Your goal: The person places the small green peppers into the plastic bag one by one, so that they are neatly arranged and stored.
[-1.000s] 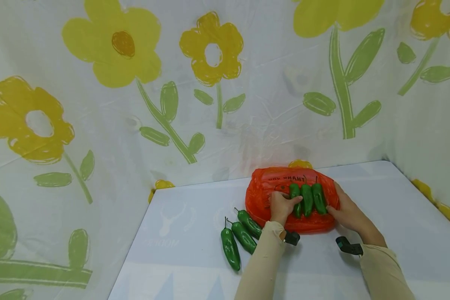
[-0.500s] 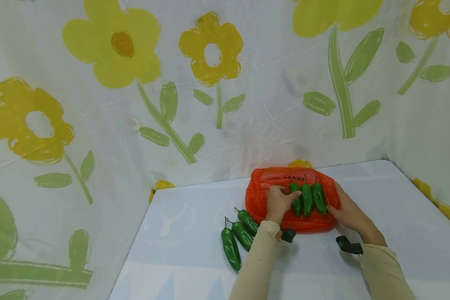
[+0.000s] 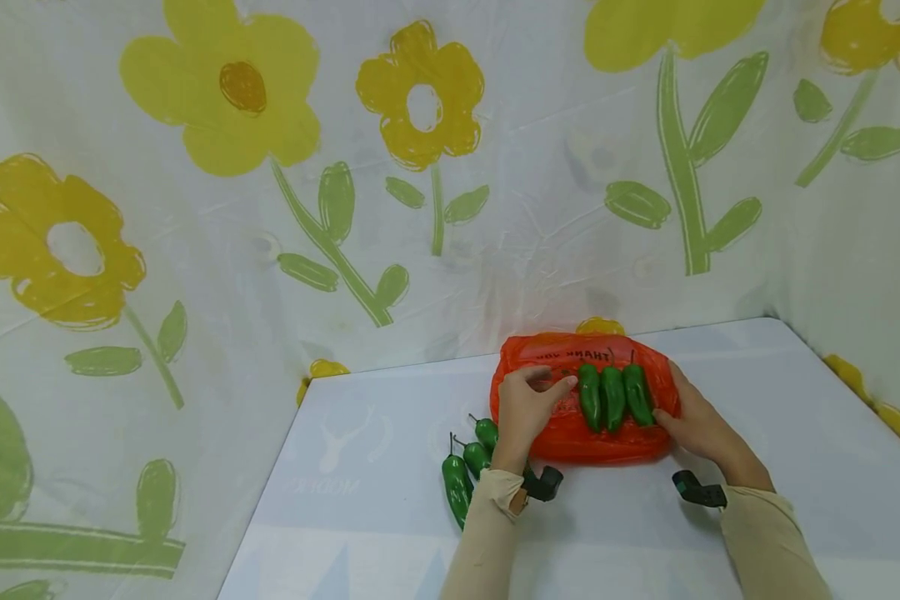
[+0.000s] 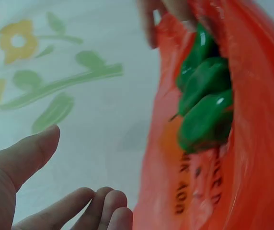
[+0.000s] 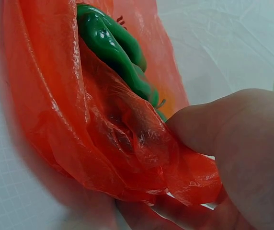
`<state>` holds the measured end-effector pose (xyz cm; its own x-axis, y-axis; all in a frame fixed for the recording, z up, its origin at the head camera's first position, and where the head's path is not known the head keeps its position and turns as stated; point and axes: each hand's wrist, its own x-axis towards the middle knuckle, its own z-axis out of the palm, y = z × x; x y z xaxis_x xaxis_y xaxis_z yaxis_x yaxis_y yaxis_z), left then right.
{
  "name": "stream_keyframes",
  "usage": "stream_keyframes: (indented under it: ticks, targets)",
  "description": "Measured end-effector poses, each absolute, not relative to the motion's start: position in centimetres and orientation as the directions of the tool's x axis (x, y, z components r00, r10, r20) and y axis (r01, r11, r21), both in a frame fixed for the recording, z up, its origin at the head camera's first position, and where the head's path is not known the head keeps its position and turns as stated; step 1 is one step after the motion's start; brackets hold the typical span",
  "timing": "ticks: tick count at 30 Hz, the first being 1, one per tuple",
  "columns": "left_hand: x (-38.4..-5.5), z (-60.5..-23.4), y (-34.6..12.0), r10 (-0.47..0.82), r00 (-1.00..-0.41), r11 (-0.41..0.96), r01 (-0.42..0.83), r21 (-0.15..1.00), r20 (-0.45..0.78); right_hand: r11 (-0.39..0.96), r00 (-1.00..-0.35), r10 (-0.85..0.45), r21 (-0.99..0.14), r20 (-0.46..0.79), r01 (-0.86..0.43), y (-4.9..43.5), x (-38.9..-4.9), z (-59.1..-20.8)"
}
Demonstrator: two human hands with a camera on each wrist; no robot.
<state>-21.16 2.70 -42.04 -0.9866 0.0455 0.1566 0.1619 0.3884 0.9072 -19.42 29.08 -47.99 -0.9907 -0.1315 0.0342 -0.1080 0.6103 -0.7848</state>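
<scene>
In the head view, three green chili peppers [image 3: 612,400] lie side by side in a red plastic bag [image 3: 600,452] with black print. My left hand [image 3: 523,417] is just left of them, over the bag's left part, thumb and fingers apart. In the left wrist view that hand holds nothing, and the peppers [image 4: 206,124] are seen beyond it. My right hand [image 3: 701,429] grips the bag's right edge. Thumb in front and fingers behind pinch the red film [image 5: 194,172] in the right wrist view. Three more green chili peppers [image 3: 456,487] lie left of the bag, partly hidden by my left arm.
The bag rests near the back of a white table [image 3: 375,475] with faint printing. Behind and at the sides hangs a white curtain [image 3: 525,233] with yellow flowers. Each wrist wears a small black camera [image 3: 697,492].
My left hand has drawn away leftward from the leftmost pepper in the bag, which it was touching. Its forearm now covers more of the peppers on the table. The right hand stays on the bag.
</scene>
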Motion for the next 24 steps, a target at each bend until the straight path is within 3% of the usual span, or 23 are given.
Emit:
stream_keyframes:
  ticks: [5,24]
  targets:
    - [-20.2,-41.1,0.4,0.046,-0.977,0.323,0.21,0.923,0.206,0.6,-0.99,-0.13,-0.791,0.047,-0.116,29.1,-19.4,-48.0]
    - [-18.1,-40.5,-8.3,-0.126,-0.975,0.293,0.142,0.945,0.185,0.613,-0.99,-0.139,-0.782,0.033,-0.112,29.3,-19.6,-48.3]
